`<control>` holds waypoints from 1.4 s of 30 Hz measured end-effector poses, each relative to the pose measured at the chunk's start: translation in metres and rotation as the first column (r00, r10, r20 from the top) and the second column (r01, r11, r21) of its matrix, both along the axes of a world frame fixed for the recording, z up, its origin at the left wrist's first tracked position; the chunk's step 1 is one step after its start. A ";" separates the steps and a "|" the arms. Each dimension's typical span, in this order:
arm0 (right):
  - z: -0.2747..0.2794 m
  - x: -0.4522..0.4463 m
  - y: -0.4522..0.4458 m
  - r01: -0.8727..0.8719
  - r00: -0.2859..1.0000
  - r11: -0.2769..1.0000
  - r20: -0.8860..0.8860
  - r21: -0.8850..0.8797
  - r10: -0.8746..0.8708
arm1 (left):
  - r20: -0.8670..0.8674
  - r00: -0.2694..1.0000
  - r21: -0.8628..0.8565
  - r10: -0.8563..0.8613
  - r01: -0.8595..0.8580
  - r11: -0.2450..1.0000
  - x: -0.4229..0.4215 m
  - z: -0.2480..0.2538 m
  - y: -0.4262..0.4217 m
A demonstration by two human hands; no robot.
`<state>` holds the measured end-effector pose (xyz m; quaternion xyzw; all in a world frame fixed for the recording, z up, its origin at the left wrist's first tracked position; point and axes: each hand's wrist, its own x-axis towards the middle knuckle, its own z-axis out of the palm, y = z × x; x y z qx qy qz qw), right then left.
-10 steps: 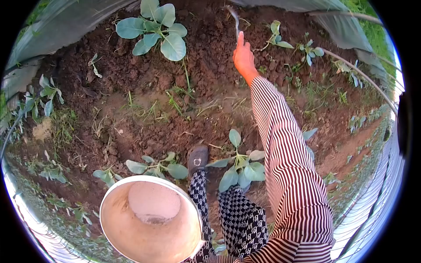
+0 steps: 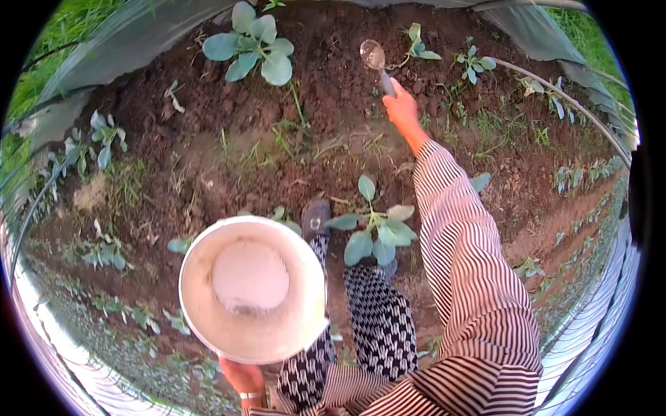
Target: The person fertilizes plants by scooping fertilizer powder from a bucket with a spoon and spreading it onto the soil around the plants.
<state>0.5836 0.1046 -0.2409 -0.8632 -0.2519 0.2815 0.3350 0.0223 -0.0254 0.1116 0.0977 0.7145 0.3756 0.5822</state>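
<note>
My right hand (image 2: 402, 109) reaches out over the bed, closed round the grey handle of a large metal spoon (image 2: 372, 55). The spoon's bowl faces me above the dark soil, just left of a small leafy seedling (image 2: 417, 47). Close to my body, my left hand (image 2: 243, 378) grips a white bucket (image 2: 198, 291) from its near side. Its fingers are partly hidden beneath the bucket. A pale, round mass or surface shows at the bucket's bottom; I cannot tell which. A larger broad-leaved plant (image 2: 253, 47) grows left of the spoon.
Another broad-leaved plant (image 2: 378, 232) stands by my feet, beside a dark shoe (image 2: 316, 216). A curved hoop (image 2: 569, 100) arches over the right side. Pale sheeting (image 2: 132, 45) edges the bed at the back. Several smaller plants line the rows on both sides.
The spoon has turned from edge-on to showing its bowl, and my right hand has shifted slightly right and nearer. The bucket has moved up and right; my left hand has come into view.
</note>
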 end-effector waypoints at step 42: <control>0.355 -0.215 -0.501 0.645 0.068 0.730 -0.935 -0.224 -0.347 | -0.083 0.580 -0.079 -0.811 0.807 0.585 0.172 0.028 0.014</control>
